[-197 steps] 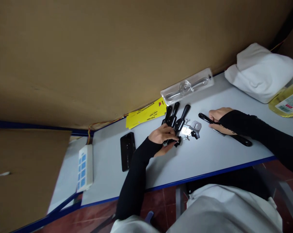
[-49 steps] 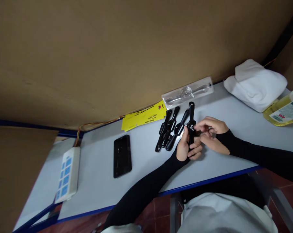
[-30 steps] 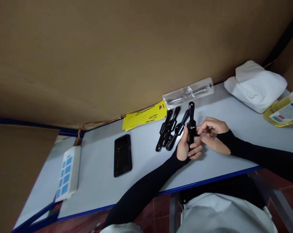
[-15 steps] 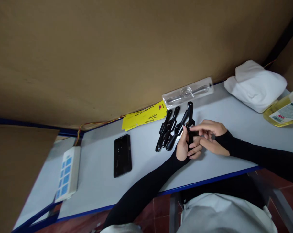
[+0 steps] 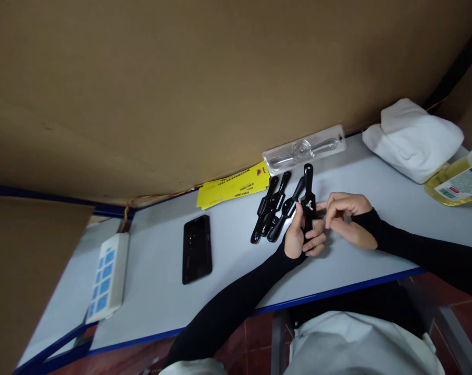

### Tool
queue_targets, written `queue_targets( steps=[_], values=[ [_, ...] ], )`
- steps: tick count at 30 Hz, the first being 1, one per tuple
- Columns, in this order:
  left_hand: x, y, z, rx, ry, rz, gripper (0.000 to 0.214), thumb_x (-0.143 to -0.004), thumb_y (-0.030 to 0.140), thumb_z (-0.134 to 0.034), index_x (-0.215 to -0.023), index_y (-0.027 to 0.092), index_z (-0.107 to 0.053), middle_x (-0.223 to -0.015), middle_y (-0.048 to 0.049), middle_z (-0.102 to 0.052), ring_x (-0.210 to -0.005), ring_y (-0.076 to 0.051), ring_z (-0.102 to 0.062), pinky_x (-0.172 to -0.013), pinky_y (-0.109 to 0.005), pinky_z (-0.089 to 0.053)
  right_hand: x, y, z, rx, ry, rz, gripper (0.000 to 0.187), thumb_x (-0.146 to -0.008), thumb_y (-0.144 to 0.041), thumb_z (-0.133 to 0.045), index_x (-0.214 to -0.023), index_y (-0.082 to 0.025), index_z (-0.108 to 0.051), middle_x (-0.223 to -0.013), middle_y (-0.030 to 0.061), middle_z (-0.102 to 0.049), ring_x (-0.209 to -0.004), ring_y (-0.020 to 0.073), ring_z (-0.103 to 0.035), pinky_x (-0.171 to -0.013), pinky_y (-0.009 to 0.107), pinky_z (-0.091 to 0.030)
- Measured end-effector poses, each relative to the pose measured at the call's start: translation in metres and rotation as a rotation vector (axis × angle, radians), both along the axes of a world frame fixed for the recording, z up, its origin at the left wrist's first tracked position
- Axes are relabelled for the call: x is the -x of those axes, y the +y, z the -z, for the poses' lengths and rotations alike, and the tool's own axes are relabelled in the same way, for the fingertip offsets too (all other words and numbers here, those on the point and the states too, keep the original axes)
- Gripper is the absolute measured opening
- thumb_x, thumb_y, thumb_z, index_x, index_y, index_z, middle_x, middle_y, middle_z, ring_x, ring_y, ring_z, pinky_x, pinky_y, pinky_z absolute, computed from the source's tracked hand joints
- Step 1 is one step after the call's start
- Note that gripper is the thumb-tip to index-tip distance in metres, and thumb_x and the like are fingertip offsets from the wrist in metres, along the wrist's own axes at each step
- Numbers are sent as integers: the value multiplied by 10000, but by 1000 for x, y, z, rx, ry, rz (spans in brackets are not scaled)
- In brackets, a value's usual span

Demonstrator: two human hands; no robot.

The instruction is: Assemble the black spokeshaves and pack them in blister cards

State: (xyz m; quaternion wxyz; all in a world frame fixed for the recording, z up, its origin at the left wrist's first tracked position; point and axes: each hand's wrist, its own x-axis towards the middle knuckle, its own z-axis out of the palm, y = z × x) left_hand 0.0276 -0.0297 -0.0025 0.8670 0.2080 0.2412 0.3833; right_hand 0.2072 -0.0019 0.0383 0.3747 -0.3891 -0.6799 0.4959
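My left hand (image 5: 301,239) is wrapped round the lower handle of a black two-handled tool (image 5: 308,190), holding it upright over the table (image 5: 361,250). A small silver wing screw sits at the tool's middle. My right hand (image 5: 345,219) is just to the right of it, fingers curled in a pinch close to that screw; what they pinch is too small to name. Left of the held tool, three more black tools of the same kind (image 5: 274,208) lie side by side on the table.
A clear blister pack (image 5: 303,149) and yellow cards (image 5: 233,185) lie by the cardboard wall. A black phone (image 5: 197,249) and a white power strip (image 5: 104,275) lie to the left. White cloth (image 5: 413,139) and an oil bottle (image 5: 457,175) sit at the right.
Since the oldest frame both hands have come together on one black tool, and the loose silver parts are gone from the table. In the last second my right fingers shifted slightly back from the screw.
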Motion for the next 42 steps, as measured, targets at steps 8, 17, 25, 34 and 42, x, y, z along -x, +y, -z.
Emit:
queue_targets(
  steps=[8, 17, 25, 34, 42],
  values=[
    [-2, -1, -1, -16, -2, -3, 739, -952, 842, -418, -1043, 150, -660, -512, 103, -357, -300, -41, -147, -277, -162, -224, 1, 1, 2, 94, 47, -73, 176, -791, -187, -701, -935, -208, -799, -891, 16, -616, -617, 83, -488, -532, 231, -404],
    [-3, -1, -4, -17, -6, -12, 692, -944, 832, -464, -1049, 171, -640, -510, 106, -371, -291, -38, -147, -275, -158, -236, 2, -4, -3, 112, 51, 12, 324, -789, -218, -726, -1108, -219, -784, -873, -2, -600, -605, 76, -437, -538, 223, -383],
    [-4, -2, 1, 7, 12, -58, 695, -970, 815, -428, -1097, 166, -641, -497, 105, -366, -290, -43, -141, -271, -162, -233, 2, 0, 2, 78, 67, -28, 61, -775, -214, -714, -719, -192, -714, -843, 39, -620, -675, 128, -560, -552, 242, -446],
    [-3, 1, 0, -53, 1, -66, 707, -950, 806, -501, -1287, 192, -604, -520, 110, -416, -300, -48, -146, -273, -164, -239, 5, 6, 4, -41, 26, 69, 102, -771, -214, -699, -869, -186, -692, -902, 37, -626, -703, 119, -576, -572, 236, -499],
    [-15, -8, -12, -95, 317, -217, 536, -808, 647, -827, -967, 220, -544, -512, 132, -384, -310, -43, -203, -277, -148, -226, 13, 7, 0, 362, 9, 100, 422, -728, -531, -861, -867, -187, -661, -772, 38, -695, -555, 122, -592, -368, 194, -414]
  ],
)
